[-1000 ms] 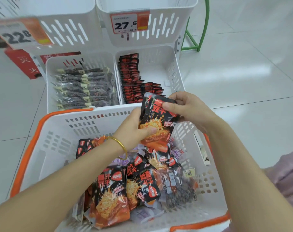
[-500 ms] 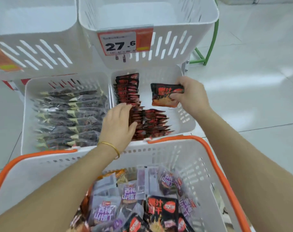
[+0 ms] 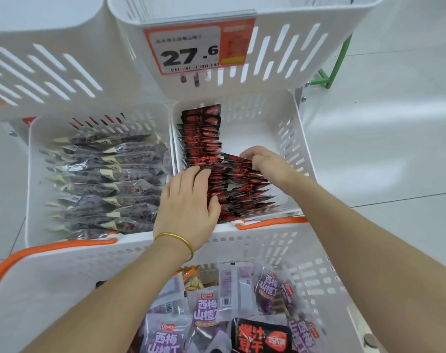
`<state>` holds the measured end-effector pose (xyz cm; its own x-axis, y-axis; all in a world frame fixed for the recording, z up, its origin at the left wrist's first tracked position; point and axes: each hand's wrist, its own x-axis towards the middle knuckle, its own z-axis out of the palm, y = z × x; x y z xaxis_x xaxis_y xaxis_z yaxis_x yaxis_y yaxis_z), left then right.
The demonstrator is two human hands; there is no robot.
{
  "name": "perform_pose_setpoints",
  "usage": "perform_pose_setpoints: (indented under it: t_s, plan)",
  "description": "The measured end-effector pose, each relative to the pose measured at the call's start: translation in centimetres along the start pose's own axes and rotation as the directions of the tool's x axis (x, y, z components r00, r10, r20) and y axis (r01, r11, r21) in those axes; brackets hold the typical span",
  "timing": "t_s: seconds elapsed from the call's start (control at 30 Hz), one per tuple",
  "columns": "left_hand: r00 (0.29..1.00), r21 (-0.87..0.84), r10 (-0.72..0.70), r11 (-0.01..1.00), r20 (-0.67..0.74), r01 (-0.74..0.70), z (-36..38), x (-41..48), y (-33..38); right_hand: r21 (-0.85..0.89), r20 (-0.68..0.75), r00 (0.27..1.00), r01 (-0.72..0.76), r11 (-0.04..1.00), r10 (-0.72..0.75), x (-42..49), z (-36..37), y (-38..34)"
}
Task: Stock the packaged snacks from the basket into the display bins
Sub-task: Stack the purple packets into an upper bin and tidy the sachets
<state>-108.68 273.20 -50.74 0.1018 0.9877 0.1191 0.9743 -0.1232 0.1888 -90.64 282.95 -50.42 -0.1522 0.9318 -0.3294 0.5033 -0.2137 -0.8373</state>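
Observation:
Upright rows of red-and-black snack packets (image 3: 204, 138) stand in the lower right display bin (image 3: 292, 128). My right hand (image 3: 266, 161) is down in that bin and pinches one red-and-black packet (image 3: 236, 159) at the far end of the right-hand row. With its fingers fairly straight, my left hand (image 3: 188, 200) presses against the left row of packets. In front of the bins is a white basket (image 3: 64, 281) with orange handles, holding purple packets (image 3: 205, 309) and a red-and-black packet (image 3: 260, 336).
The lower left bin (image 3: 30, 174) is filled with dark clear-wrapped packets (image 3: 107, 179). Two upper white bins overhang the lower ones; the right one carries a price tag (image 3: 191, 49) reading 27.6. A green metal frame (image 3: 331, 70) stands on the tiled floor at right.
My right hand has lowered the red-and-black packet from above the bin down onto the right-hand row. My left hand has stayed against the left row.

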Motion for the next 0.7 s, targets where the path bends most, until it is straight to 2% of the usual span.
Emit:
perform_pose_setpoints:
  t_s: [0.13, 0.2, 0.3, 0.43, 0.53, 0.6, 0.63, 0.7]
  plan:
    - [1.000, 0.005, 0.005, 1.000, -0.008, -0.005, 0.0, 0.1, 0.0, -0.045, 0.047, 0.999, -0.025, 0.999, 0.027, -0.9, -0.3, -0.8]
    - [1.000, 0.007, 0.012, 1.000, -0.012, -0.012, -0.1, 0.1, -0.1, -0.044, -0.001, 1.000, -0.020, 0.999, 0.020, -2.0, -0.8, -1.2]
    - [1.000, 0.023, 0.017, 1.000, -0.016, -0.017, -0.2, -0.1, 0.1, -0.005, -0.133, 0.989, 0.064, 0.998, -0.064, -5.0, -1.7, -1.9]
    - [1.000, 0.147, -0.026, 0.989, 0.003, 0.025, -1.1, -0.6, 0.6, 0.135, -0.309, 0.937, 0.212, 0.968, -0.162, -12.3, -1.3, -3.3]
    - [0.999, 0.223, 0.000, 0.975, 0.045, -0.010, -2.3, -1.4, 1.4, 0.192, -0.249, 0.959, 0.188, 0.963, -0.138, -18.0, 0.5, -1.6]
    - [0.998, 0.163, 0.050, 0.985, 0.028, -0.054, -3.4, -3.3, 2.4, 0.092, -0.139, 0.990, 0.051, 0.995, -0.038, -20.6, 2.1, 0.6]
    - [0.998, 0.099, 0.058, 0.993, 0.019, -0.060, -4.0, -4.8, 2.7, -0.062, -0.073, 0.997, -0.026, 0.998, 0.022, -21.4, 2.9, 1.7]
    - [0.998, -0.038, 0.063, 0.997, 0.027, -0.062, -5.0, -8.0, 2.8, -0.347, 0.029, 0.992, -0.106, 0.932, 0.124, -22.6, 4.2, 3.7]
